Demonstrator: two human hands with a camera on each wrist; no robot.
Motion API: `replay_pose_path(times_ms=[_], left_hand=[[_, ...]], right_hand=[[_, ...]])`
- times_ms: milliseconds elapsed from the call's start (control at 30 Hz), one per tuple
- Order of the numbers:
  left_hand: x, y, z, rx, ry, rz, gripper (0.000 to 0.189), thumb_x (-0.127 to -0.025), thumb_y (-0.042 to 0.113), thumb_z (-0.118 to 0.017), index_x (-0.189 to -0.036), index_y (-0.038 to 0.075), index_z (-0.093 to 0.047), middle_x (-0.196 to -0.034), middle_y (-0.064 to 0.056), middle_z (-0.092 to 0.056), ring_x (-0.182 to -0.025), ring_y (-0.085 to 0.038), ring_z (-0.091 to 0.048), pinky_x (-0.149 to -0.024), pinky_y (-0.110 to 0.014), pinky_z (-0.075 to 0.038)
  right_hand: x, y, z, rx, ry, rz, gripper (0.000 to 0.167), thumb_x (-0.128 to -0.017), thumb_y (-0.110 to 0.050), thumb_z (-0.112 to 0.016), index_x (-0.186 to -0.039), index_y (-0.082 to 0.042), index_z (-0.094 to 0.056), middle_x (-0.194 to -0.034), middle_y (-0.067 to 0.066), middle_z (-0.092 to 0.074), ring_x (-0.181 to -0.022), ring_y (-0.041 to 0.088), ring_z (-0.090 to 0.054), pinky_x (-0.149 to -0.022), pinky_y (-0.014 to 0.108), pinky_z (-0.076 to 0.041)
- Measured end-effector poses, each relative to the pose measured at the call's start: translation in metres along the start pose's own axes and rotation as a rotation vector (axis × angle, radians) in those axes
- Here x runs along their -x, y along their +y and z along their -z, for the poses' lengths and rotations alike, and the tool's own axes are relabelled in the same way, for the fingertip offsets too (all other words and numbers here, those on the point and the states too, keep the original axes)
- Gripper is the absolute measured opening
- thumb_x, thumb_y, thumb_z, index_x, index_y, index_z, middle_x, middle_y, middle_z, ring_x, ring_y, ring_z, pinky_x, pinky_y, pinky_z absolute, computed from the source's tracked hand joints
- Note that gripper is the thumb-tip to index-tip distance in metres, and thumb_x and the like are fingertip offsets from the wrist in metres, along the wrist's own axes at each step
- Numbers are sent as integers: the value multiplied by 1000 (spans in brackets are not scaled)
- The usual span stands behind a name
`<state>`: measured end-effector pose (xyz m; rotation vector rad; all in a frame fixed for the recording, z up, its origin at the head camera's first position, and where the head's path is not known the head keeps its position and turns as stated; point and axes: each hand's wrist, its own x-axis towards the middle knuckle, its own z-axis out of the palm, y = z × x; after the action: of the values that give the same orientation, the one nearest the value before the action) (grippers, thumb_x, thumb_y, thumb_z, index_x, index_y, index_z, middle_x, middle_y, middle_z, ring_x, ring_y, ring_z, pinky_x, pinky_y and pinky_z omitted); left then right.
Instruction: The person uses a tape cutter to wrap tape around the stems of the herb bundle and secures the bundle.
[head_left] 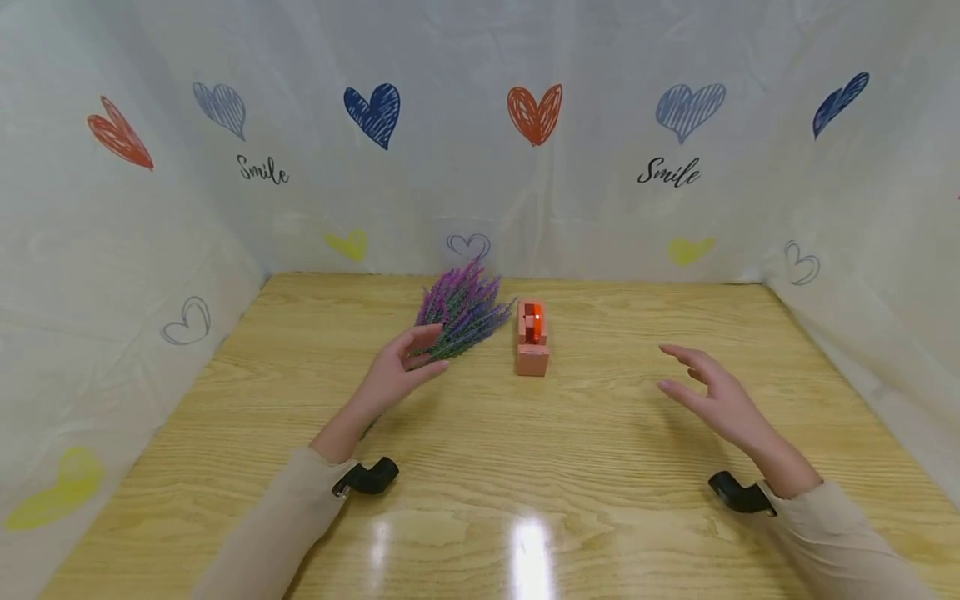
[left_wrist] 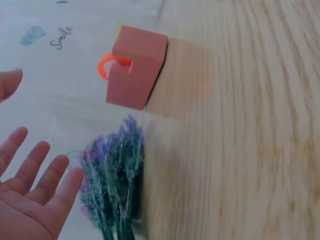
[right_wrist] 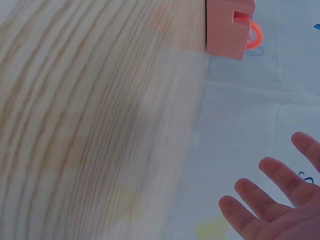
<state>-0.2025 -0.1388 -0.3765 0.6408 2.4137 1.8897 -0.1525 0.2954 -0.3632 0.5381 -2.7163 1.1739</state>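
A bunch of lavender with purple and pink flowers (head_left: 467, 310) lies on the table, its stems running back under my left hand (head_left: 392, 372). That hand hovers over the stems with fingers spread and thumb apart; in the left wrist view its fingers (left_wrist: 37, 172) are beside the bunch, gripping nothing. Just right of the flowers stands a pink tape dispenser (head_left: 532, 360) holding an orange-red roll of tape (head_left: 537, 320). Over the right part of the table, my right hand (head_left: 716, 402) is held in the air, fingers loosely extended and nothing in them.
The wood-grain table (head_left: 600, 467) meets a white curtain (head_left: 592, 208) printed with hearts and "Smile" at the back and both sides. A black wrist camera mount (head_left: 371, 478) sticks out from the left sleeve, another mount (head_left: 738, 493) from the right one.
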Motion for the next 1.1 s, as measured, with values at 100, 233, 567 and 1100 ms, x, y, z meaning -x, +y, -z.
replay_pose_path(times_ms=[100,233,567,1100], left_hand=[[-2,-1,-5,24,-25,26,56,-86,8,-68,-135,-3,-43,-135,-23,-42,-125,-35,-40,-98,-48,-36],[-6,-2,-11,26,-48,41,54,-87,9,-67,-134,-4,-44,-134,-23,-43,-123,-37,-41,-97,-44,-39],[-22,1,-25,-25,-68,93,52,-88,18,-67,-133,3,-47,-134,-16,-46,-118,-30,-47,-90,-41,-45],[-48,-1,-46,-17,-118,187,47,-89,19,-66,-132,9,-50,-132,-17,-47,-114,-27,-51,-89,-40,-46]], right_hand=[[-4,-2,-4,-18,-16,5,52,-91,-14,-61,-137,2,-41,-135,26,-39,-122,48,-33,-94,59,-29],[-10,-4,-10,-33,-25,15,51,-91,-11,-62,-136,2,-43,-134,25,-42,-122,45,-35,-94,57,-30],[-18,-7,-21,-84,-48,6,46,-91,-12,-62,-132,3,-47,-130,23,-47,-121,40,-39,-97,55,-31],[-33,-13,-37,-95,-102,6,44,-91,-19,-63,-128,-1,-51,-127,18,-50,-120,36,-43,-99,51,-32]])
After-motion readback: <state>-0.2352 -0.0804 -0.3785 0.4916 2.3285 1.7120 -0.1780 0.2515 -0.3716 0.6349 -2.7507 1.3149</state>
